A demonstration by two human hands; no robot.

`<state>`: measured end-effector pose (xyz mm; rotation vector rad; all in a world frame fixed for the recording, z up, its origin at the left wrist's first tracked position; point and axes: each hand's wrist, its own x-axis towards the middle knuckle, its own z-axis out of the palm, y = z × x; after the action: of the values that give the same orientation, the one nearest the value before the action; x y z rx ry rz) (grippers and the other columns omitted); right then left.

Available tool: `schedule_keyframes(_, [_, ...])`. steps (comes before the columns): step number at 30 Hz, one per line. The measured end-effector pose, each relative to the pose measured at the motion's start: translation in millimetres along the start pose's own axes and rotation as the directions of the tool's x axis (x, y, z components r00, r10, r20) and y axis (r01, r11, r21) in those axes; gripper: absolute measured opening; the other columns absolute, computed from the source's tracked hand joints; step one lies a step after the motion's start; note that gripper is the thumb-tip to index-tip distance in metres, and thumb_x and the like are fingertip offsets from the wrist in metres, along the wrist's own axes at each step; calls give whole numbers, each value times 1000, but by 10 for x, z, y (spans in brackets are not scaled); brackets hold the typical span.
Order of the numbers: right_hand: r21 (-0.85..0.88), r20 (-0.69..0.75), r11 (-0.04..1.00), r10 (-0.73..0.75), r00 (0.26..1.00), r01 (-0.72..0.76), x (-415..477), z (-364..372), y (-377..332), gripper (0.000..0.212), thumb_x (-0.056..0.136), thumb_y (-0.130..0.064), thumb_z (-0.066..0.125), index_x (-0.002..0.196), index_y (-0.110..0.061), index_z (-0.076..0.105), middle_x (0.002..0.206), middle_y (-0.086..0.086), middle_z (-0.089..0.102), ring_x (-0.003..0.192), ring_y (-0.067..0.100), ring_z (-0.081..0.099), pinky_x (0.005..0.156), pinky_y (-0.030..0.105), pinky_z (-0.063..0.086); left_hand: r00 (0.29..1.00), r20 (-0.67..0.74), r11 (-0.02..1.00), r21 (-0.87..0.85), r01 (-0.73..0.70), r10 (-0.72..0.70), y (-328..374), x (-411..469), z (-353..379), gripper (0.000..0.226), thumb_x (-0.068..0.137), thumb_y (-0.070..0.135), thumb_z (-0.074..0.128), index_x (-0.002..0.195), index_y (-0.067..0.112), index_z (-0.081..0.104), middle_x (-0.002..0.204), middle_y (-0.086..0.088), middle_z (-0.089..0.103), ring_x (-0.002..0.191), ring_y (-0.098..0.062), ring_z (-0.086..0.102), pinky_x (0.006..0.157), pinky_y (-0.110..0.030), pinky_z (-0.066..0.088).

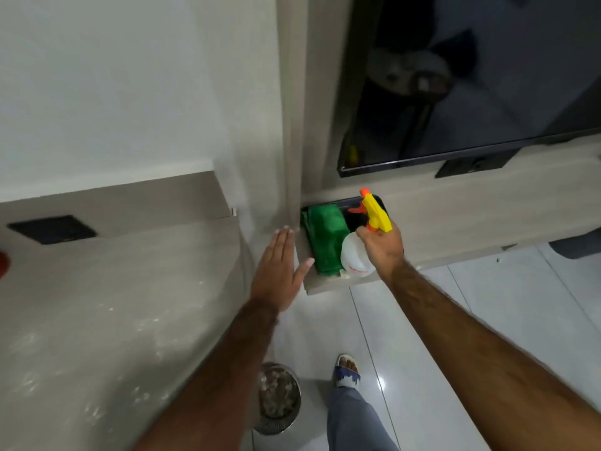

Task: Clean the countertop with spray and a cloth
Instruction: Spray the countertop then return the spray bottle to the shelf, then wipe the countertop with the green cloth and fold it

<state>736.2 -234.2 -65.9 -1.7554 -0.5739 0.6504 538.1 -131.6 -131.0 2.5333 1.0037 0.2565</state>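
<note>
The right hand (382, 247) holds a translucent plastic spray bottle (356, 255) beside a fuzzy green cloth (325, 237); the left hand (276, 268) is flat, its grip wide.

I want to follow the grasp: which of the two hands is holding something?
The right hand: it grips the neck of the spray bottle. The left hand is open, flat and empty beside the green cloth.

We're seeing fuzzy green cloth (325, 239), spray bottle (356, 255) looking like translucent white plastic, countertop (113, 304) showing smooth pale stone-like sheen, floor tiles (487, 320) gleaming glossy.
</note>
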Motion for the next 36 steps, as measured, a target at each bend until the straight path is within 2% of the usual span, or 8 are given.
schedule_keyframes(7, [-13, -37, 1000, 13, 999, -14, 530, -319, 317, 63, 94, 3, 62, 131, -47, 56, 133, -3, 70, 122, 18, 63, 112, 31, 48, 993, 110, 993, 100, -56, 45, 394, 618, 559, 86, 98, 68, 8, 161, 9, 11, 170, -9, 13, 158, -22, 7, 129, -39, 15])
schedule_keyframes(16, [-26, -55, 999, -24, 998, 23, 865, -325, 632, 61, 88, 3, 66, 126, -44, 61, 111, -35, 66, 102, -14, 64, 89, 4, 49, 988, 156, 976, 218, -21, -14, 308, 865, 917, 88, 96, 71, 3, 160, 11, 9, 169, -10, 13, 157, -25, 11, 128, -44, 15])
schedule_keyframes(20, [-51, 9, 998, -36, 999, 36, 902, -370, 660, 70, 90, -7, 73, 151, -32, 49, 144, -10, 62, 129, 6, 59, 112, 25, 48, 975, 221, 962, 273, -34, -28, 264, 812, 996, 86, 98, 67, 11, 160, 7, 10, 169, -12, 13, 158, -27, 10, 129, -45, 13])
schedule_keyframes(23, [-171, -29, 985, 28, 999, -33, 662, -483, 698, 103, 80, -43, 86, 162, -20, 27, 163, -2, 37, 145, 9, 38, 118, 19, 33, 974, 223, 965, 262, -30, -31, 287, 833, 938, 84, 99, 64, 18, 160, 6, 11, 170, -13, 11, 158, -27, 8, 129, -45, 12])
schedule_keyframes(25, [-256, -138, 966, 4, 990, -39, 324, -543, 813, 95, 76, -63, 81, 149, -16, 44, 146, 0, 48, 134, 11, 46, 108, 7, 38, 982, 189, 970, 243, -16, -31, 320, 932, 855, 82, 101, 60, 26, 160, 5, 12, 169, -14, 10, 158, -30, 7, 129, -45, 14])
schedule_keyframes(28, [-476, -140, 879, -42, 989, -30, -47, -472, 1044, 56, 91, -68, 60, 111, -17, 69, 111, 1, 62, 108, 20, 57, 93, 36, 53, 987, 151, 969, 245, 22, -61, 348, 1145, 763, 75, 104, 46, 38, 159, 1, 11, 169, -18, 8, 157, -33, 5, 129, -42, 13])
schedule_keyframes(32, [-775, -39, 628, 61, 997, -69, -23, -178, 1114, 57, 97, -66, 51, 117, -17, 74, 120, 8, 69, 113, 29, 61, 91, 41, 54, 956, 266, 932, 361, 24, -128, 359, 1416, 723, 72, 105, 29, 41, 157, -6, 5, 166, -25, 11, 156, -37, 9, 129, -43, 8])
schedule_keyframes(36, [-788, -77, 590, 193, 978, -179, 143, -45, 1090, 51, 94, -64, 56, 117, -21, 73, 115, 4, 72, 108, 29, 67, 87, 42, 57, 948, 258, 917, 393, 71, -184, 442, 1560, 696, 71, 96, 21, 57, 153, -5, 22, 155, -23, 31, 143, -40, 30, 123, -45, 25])
